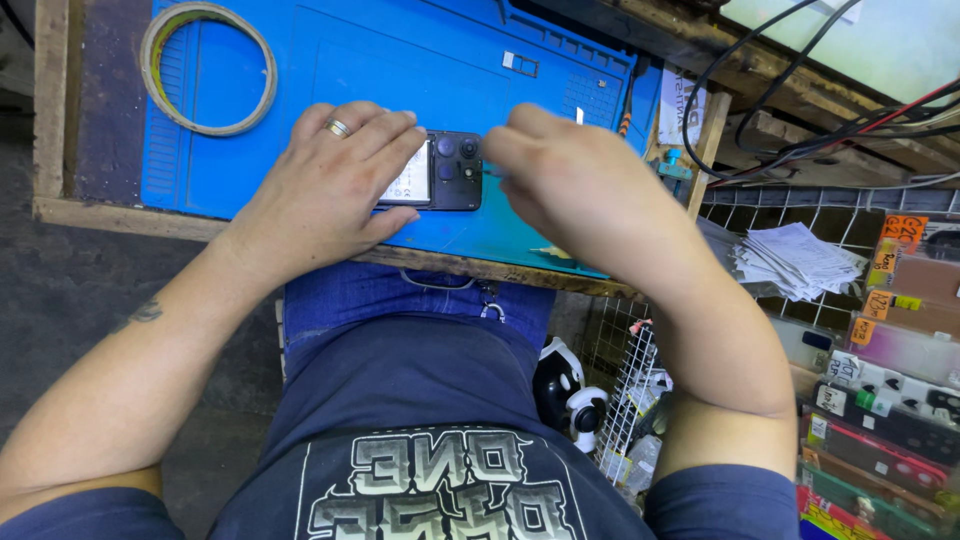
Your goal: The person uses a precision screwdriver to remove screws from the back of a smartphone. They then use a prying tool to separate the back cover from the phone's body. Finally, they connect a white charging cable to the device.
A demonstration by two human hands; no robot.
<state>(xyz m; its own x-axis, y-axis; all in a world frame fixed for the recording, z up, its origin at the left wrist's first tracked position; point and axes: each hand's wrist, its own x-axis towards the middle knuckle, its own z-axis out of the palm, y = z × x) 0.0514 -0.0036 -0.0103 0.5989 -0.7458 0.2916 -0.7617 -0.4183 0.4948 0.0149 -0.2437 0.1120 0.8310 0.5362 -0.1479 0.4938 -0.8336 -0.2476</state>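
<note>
Here the left hand (330,185) pins the phone (445,170) flat-fingered, right hand (575,180) clenched beside it, tape roll (208,68) well apart.

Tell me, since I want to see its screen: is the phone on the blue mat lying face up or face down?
Face down. The phone shows its dark back and camera lenses, flat on the blue mat, under the left hand.

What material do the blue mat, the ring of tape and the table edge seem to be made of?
The blue mat looks like soft silicone or rubber: matte, with moulded ribs and small compartments. The ring of tape seems thin paper or plastic film, pale and yellowish, wound in a flat hoop. The table edge looks like bare, worn wood, with grain and chipped corners.
</note>
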